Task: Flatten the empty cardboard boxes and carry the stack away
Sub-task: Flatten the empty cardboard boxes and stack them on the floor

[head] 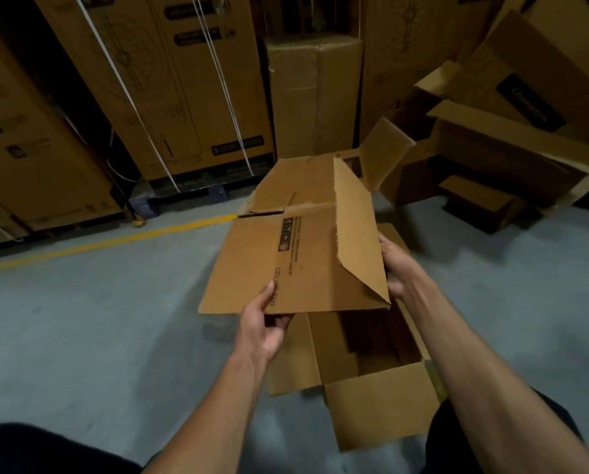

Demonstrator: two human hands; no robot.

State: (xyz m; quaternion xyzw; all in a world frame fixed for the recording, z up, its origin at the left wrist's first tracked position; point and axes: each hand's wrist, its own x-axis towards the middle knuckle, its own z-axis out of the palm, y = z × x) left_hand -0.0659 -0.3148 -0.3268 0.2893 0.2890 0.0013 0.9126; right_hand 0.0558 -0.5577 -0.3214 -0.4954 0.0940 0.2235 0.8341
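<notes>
The left hand (264,323) pinched the near edge of a flattened cardboard box (293,254) — thumb on top, fingers curled beneath. The right hand (396,268) gripped the same box at its right edge, its fingers hidden behind the cardboard. Both held it in the air, a torn flap folded over its right side. Directly below stood an open cardboard box (365,381) on the grey concrete floor (98,323), flaps spread; its inside was too dark to make out. Farther right lay a heap of empty open boxes (491,159) — and beyond a yellow floor line (115,239), tall strapped cartons (183,90) lined the back.
</notes>
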